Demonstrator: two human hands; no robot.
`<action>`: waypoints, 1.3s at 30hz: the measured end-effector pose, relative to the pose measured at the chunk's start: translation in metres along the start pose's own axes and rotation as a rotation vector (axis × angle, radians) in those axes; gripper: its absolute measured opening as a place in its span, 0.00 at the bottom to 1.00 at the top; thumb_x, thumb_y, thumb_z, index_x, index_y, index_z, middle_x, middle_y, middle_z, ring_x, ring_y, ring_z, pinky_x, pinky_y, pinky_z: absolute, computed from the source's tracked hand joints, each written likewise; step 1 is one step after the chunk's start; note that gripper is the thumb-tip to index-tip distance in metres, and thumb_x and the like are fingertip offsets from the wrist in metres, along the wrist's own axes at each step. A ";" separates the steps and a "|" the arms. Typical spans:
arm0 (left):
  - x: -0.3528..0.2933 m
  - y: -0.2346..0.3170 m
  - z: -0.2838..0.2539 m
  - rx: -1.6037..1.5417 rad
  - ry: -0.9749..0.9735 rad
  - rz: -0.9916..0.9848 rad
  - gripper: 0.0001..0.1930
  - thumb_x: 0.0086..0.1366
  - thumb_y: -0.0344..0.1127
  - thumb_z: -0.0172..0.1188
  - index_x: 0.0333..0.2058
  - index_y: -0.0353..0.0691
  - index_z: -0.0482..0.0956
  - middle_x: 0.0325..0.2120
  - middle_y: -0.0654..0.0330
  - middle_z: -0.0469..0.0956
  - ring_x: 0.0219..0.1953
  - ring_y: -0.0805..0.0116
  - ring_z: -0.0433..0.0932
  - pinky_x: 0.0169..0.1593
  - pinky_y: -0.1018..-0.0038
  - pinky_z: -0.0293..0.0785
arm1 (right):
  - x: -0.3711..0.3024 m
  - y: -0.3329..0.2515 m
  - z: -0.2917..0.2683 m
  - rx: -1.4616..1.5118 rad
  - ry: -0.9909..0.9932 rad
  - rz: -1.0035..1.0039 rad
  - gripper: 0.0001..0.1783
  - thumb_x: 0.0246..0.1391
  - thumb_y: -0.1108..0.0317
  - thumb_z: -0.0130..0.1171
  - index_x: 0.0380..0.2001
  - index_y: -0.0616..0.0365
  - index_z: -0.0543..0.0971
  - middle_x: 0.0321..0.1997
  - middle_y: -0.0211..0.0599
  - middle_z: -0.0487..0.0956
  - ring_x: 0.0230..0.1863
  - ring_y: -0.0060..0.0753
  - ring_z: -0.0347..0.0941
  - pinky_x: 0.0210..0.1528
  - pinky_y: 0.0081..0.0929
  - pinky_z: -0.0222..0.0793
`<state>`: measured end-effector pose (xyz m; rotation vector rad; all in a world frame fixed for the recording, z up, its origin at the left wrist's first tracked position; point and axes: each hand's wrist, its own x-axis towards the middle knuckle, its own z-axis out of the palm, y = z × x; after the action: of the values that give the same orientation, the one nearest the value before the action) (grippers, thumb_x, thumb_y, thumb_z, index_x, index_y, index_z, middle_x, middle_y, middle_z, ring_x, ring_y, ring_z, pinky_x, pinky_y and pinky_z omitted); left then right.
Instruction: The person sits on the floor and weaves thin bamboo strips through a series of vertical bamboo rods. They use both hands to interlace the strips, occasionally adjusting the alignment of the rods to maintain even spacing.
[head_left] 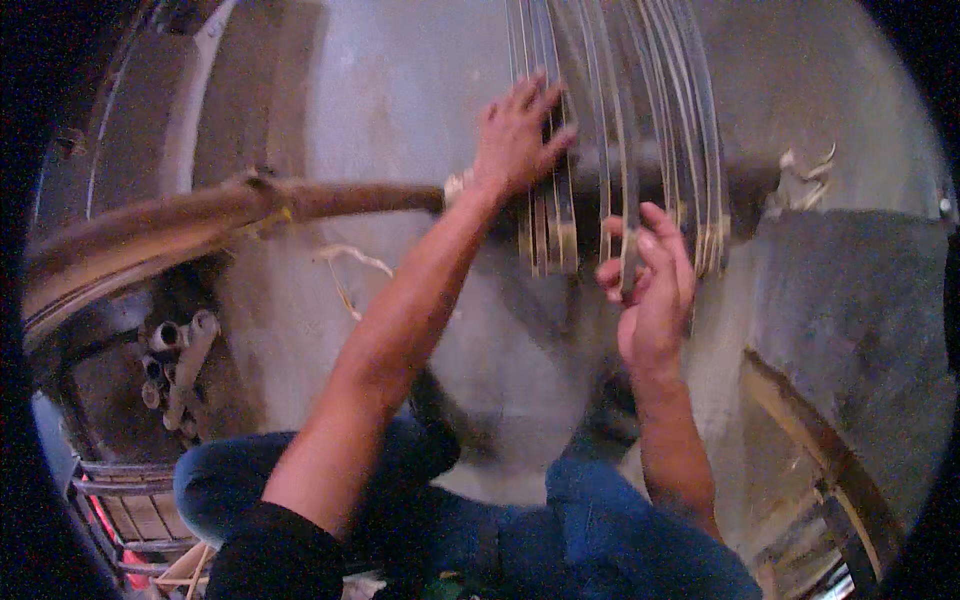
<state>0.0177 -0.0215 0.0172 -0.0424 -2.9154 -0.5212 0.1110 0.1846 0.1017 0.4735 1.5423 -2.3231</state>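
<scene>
Strips point(568, 243) — smooth, faintly glossy; trousers point(615, 515) — matt cloth.

hands point(515, 140): 2 | strips point(712, 180): over eight | tubes point(190, 365): at least five

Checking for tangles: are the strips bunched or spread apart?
Spread into groups: gaps show between strips where they cross the dark bar.

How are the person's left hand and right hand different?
The left hand has its fingers spread, but the right hand has its fingers curled around one strip. The left hand is higher up in the picture; the right hand is lower down. Both hands are bare, and both are at the group of long, thin strips.
</scene>
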 end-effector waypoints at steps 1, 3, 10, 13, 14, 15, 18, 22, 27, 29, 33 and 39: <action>0.003 0.002 0.000 -0.025 -0.025 -0.003 0.33 0.60 0.55 0.53 0.61 0.48 0.60 0.63 0.57 0.55 0.65 0.57 0.53 0.63 0.53 0.49 | 0.016 -0.014 0.005 0.047 -0.097 0.108 0.24 0.57 0.63 0.52 0.52 0.67 0.66 0.31 0.33 0.77 0.21 0.20 0.71 0.20 0.19 0.66; -0.001 -0.005 0.004 -0.048 -0.060 -0.010 0.34 0.60 0.55 0.53 0.62 0.49 0.58 0.64 0.57 0.53 0.66 0.57 0.51 0.63 0.53 0.49 | 0.020 -0.015 0.020 -0.279 -0.100 -0.172 0.25 0.58 0.61 0.50 0.54 0.66 0.66 0.27 0.31 0.74 0.16 0.16 0.64 0.16 0.18 0.62; -0.005 0.005 0.006 -0.038 -0.081 -0.025 0.36 0.61 0.55 0.50 0.63 0.44 0.54 0.64 0.58 0.53 0.67 0.59 0.50 0.64 0.58 0.47 | 0.000 0.048 0.007 -0.327 -0.078 -0.308 0.20 0.61 0.62 0.47 0.52 0.61 0.65 0.20 0.26 0.68 0.16 0.15 0.60 0.18 0.15 0.58; -0.008 -0.009 0.005 -0.035 -0.050 -0.010 0.33 0.64 0.52 0.48 0.63 0.44 0.54 0.64 0.59 0.53 0.67 0.60 0.50 0.64 0.58 0.47 | -0.001 0.058 0.011 -0.179 -0.041 -0.174 0.16 0.61 0.65 0.45 0.50 0.60 0.65 0.18 0.24 0.65 0.12 0.13 0.56 0.11 0.13 0.53; -0.006 -0.010 0.004 -0.027 -0.056 -0.017 0.32 0.65 0.51 0.47 0.63 0.44 0.54 0.64 0.59 0.53 0.67 0.60 0.50 0.64 0.59 0.48 | 0.000 0.059 0.012 -0.148 -0.046 -0.141 0.15 0.61 0.65 0.45 0.49 0.60 0.65 0.18 0.23 0.64 0.12 0.13 0.55 0.10 0.13 0.53; -0.006 -0.010 0.003 -0.019 -0.063 -0.024 0.31 0.65 0.50 0.46 0.63 0.44 0.54 0.64 0.60 0.53 0.67 0.60 0.50 0.64 0.59 0.48 | 0.002 0.062 0.013 -0.116 -0.051 -0.109 0.15 0.62 0.65 0.44 0.49 0.59 0.65 0.18 0.23 0.63 0.12 0.13 0.55 0.10 0.13 0.52; -0.003 0.000 -0.001 -0.022 -0.083 -0.024 0.29 0.66 0.47 0.44 0.63 0.44 0.55 0.64 0.60 0.54 0.67 0.60 0.50 0.63 0.58 0.50 | 0.004 0.055 0.012 -0.124 -0.028 -0.055 0.16 0.61 0.65 0.46 0.49 0.60 0.66 0.20 0.25 0.67 0.12 0.14 0.58 0.12 0.15 0.56; -0.007 -0.018 0.019 -0.127 -0.052 -0.040 0.27 0.67 0.46 0.43 0.62 0.44 0.56 0.64 0.59 0.55 0.66 0.58 0.50 0.62 0.54 0.53 | 0.011 0.051 0.005 -0.641 -0.090 -0.114 0.20 0.59 0.64 0.50 0.51 0.63 0.69 0.28 0.33 0.76 0.16 0.19 0.67 0.19 0.21 0.65; 0.001 -0.017 0.018 -0.111 -0.008 0.003 0.27 0.66 0.47 0.44 0.62 0.44 0.58 0.63 0.59 0.55 0.66 0.58 0.50 0.61 0.54 0.53 | -0.030 0.066 -0.024 -0.638 0.010 -0.140 0.19 0.55 0.68 0.57 0.49 0.64 0.72 0.34 0.39 0.79 0.28 0.23 0.75 0.29 0.21 0.71; 0.002 -0.017 0.017 -0.109 0.000 0.015 0.27 0.66 0.47 0.44 0.62 0.45 0.58 0.64 0.60 0.55 0.66 0.58 0.50 0.61 0.53 0.53 | -0.037 0.071 -0.026 -0.352 0.032 0.066 0.16 0.55 0.70 0.57 0.46 0.64 0.73 0.35 0.39 0.79 0.29 0.24 0.76 0.30 0.19 0.71; 0.002 -0.015 0.018 -0.076 -0.027 0.006 0.27 0.66 0.47 0.44 0.62 0.46 0.57 0.64 0.60 0.54 0.66 0.58 0.50 0.61 0.53 0.53 | -0.023 0.087 -0.025 0.001 0.057 0.182 0.11 0.55 0.69 0.57 0.41 0.63 0.74 0.36 0.39 0.79 0.31 0.24 0.76 0.30 0.17 0.72; 0.002 -0.020 0.017 -0.097 -0.006 -0.007 0.27 0.66 0.47 0.44 0.62 0.46 0.58 0.63 0.60 0.56 0.66 0.58 0.51 0.63 0.55 0.52 | -0.014 0.086 -0.022 0.075 0.019 0.206 0.11 0.55 0.68 0.59 0.40 0.61 0.73 0.35 0.36 0.79 0.32 0.22 0.76 0.31 0.16 0.72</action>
<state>0.0119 -0.0338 -0.0051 -0.0471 -2.8947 -0.6650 0.1625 0.1736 0.0289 0.6424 1.3485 -2.2291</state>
